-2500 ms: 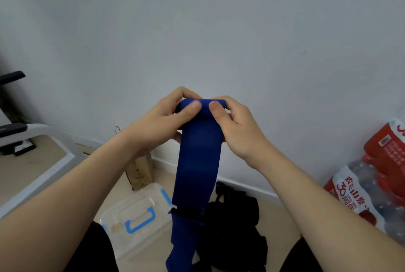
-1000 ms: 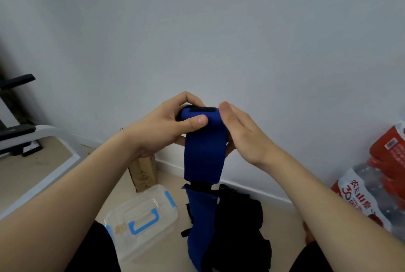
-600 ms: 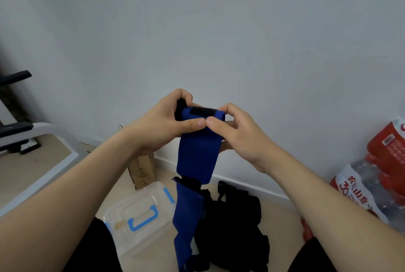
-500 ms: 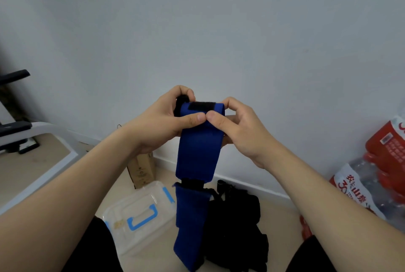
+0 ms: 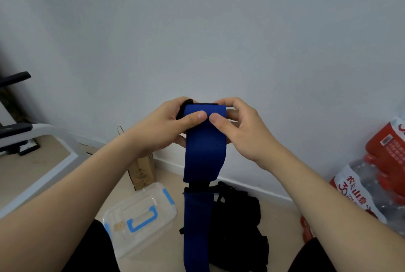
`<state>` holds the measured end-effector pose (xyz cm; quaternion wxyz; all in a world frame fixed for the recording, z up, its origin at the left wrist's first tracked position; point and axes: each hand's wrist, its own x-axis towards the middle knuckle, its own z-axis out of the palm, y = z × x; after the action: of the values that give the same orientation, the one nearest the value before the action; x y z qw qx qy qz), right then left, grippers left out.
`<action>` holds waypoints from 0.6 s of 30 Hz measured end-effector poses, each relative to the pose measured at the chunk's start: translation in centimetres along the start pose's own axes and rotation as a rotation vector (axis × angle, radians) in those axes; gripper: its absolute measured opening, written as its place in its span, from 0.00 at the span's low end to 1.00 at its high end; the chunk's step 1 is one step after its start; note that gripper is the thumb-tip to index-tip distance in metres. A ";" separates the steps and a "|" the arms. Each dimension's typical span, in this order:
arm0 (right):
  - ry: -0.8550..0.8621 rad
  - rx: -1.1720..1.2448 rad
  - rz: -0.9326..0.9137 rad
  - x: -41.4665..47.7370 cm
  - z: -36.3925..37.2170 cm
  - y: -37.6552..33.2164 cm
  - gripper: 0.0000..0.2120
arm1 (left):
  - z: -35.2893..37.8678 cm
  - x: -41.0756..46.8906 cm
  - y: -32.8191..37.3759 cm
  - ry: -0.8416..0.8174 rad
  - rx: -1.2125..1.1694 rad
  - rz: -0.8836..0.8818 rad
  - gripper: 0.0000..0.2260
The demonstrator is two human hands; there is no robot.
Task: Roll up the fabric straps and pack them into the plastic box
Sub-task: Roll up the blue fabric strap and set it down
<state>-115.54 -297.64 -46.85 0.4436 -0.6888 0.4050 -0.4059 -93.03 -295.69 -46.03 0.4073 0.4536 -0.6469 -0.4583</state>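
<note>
A wide blue fabric strap hangs from my two raised hands down toward the floor, its top end rolled between them. A black band crosses the strap partway down. My left hand grips the roll's left side, thumb pressed on the front. My right hand grips the right side, thumb beside the other thumb. On the floor at lower left lies the clear plastic box with a blue handle and blue clips, its lid on. A heap of black straps lies to the right of the box.
A white wall stands close ahead. A small brown carton leans at the skirting behind the box. Shrink-wrapped water bottles with red labels lie at the right. A white frame of exercise equipment crosses the left.
The strap's roll has grown in my hands and the black band has risen higher. My right hand, which briefly loosened, grips the roll again with both thumbs on its front.
</note>
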 end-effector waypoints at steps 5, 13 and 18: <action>0.011 0.171 0.122 0.1 0.5 -0.3 0.15 | -0.3 -0.1 0.2 0.003 0.012 0.118 0.18; -0.044 0.143 0.245 0.0 0.4 0.3 0.37 | -1.8 -0.4 0.0 -0.375 -0.037 0.029 0.37; -0.142 0.086 0.245 0.1 0.6 0.6 0.38 | -1.3 -0.7 0.5 -0.391 0.154 0.059 0.38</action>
<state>-115.13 -297.72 -47.60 0.5465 -0.6415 0.4359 -0.3159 -91.72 -295.18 -45.34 0.2515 0.3667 -0.7595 -0.4747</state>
